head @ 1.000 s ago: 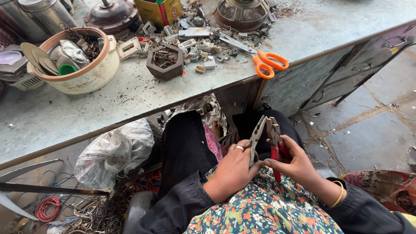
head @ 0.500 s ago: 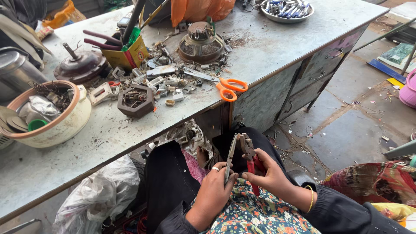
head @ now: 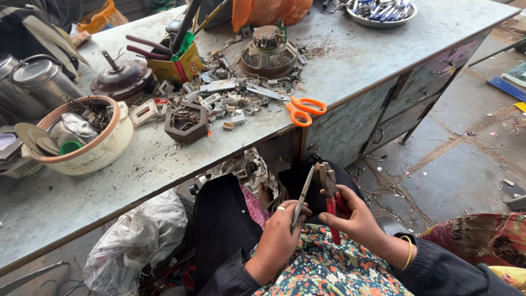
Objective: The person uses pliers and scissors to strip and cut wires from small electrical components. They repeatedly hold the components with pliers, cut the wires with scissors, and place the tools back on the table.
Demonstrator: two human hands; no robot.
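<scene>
Red-handled steel pliers (head: 330, 193), slim metal blade (head: 302, 198)

Tiny bench scraps (head: 230, 104), kinds indiscernible

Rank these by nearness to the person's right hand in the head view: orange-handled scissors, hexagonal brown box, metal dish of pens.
From the right hand:
1. Orange-handled scissors, at the table's near edge.
2. Hexagonal brown box, further left among the small parts.
3. Metal dish of pens, at the far corner.

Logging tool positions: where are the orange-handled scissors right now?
The orange-handled scissors lie at the near edge of the workbench, right of the small parts pile.
</scene>
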